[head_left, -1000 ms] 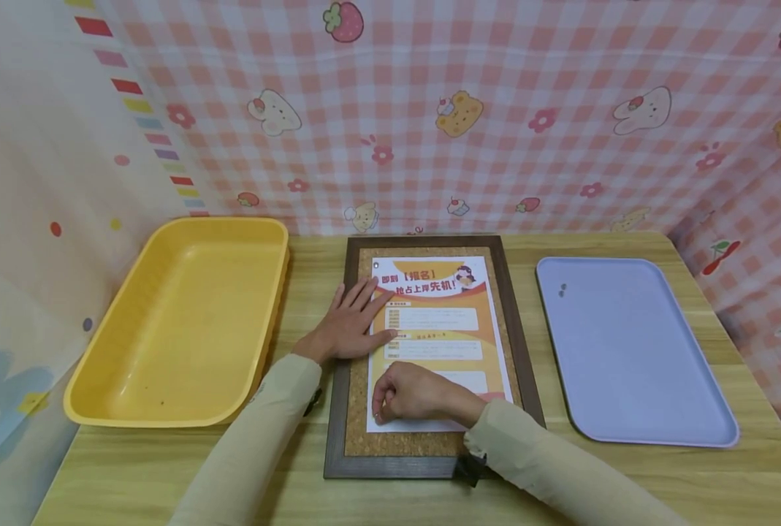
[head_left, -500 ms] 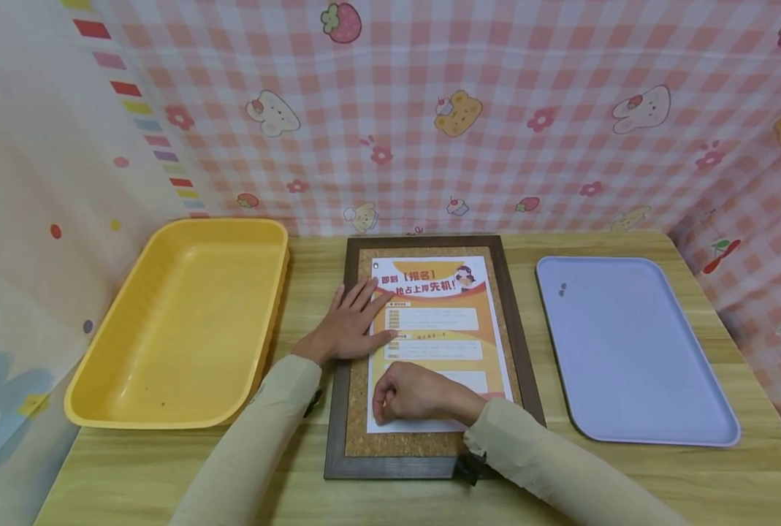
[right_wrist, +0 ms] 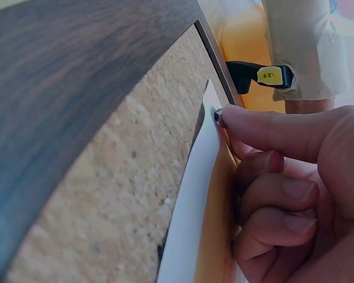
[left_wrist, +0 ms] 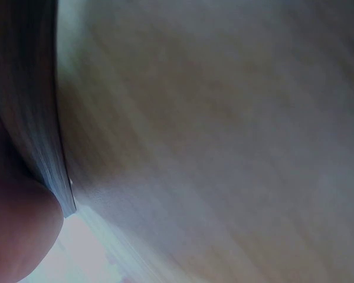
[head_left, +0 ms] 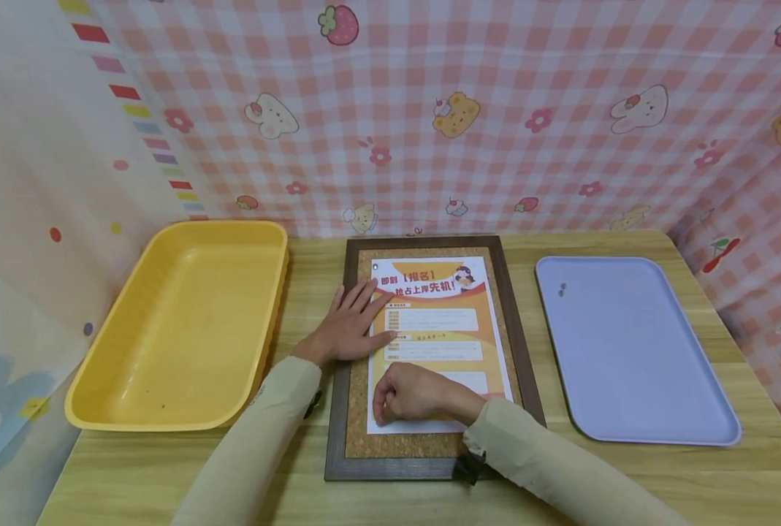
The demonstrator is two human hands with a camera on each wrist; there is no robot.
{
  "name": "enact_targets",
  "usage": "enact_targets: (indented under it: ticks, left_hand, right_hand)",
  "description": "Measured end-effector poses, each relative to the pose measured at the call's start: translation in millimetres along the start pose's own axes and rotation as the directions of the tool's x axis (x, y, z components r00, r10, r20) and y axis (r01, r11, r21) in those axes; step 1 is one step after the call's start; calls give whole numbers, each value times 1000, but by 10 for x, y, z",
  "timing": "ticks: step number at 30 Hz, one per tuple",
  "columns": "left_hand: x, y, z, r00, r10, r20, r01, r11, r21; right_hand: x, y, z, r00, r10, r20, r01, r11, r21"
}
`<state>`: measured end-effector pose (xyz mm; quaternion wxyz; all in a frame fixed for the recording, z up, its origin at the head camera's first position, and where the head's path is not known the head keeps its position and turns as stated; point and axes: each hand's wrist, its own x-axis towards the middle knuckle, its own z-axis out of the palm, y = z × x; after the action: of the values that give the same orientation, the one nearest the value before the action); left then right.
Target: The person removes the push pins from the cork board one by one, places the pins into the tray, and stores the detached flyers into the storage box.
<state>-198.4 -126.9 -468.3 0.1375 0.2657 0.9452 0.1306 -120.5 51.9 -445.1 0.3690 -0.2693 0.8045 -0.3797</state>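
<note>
A printed orange and white poster (head_left: 432, 321) lies on a cork board (head_left: 423, 444) with a dark wooden frame (head_left: 390, 469). My left hand (head_left: 349, 330) rests over the poster's left edge and the frame, fingers spread. Near the poster's lower left corner, my right hand (head_left: 406, 392) has its fingers curled and holds a small silver pushpin (right_wrist: 218, 115) against the paper, the thumb tip on the pin. The corner of the sheet curves up slightly from the cork in the right wrist view. Another silver pushpin (head_left: 375, 267) sits at the poster's upper left corner.
To the left stands a deep yellow tray (head_left: 77, 418). A shallow lavender tray (head_left: 633, 351) lies to the right, with a few small silver pins (head_left: 562, 289) near its upper left. Patterned cloth (head_left: 390, 109) hangs behind the wooden table (head_left: 298, 467).
</note>
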Motion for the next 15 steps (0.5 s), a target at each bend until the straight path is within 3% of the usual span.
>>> enact_targets:
  ticks: [15]
  left_hand:
    - [-3, -1, -4, 1000, 6, -8, -6, 1000, -5]
  right_hand:
    - [-15, -11, -7, 1000, -4, 25, 5, 1000, -19]
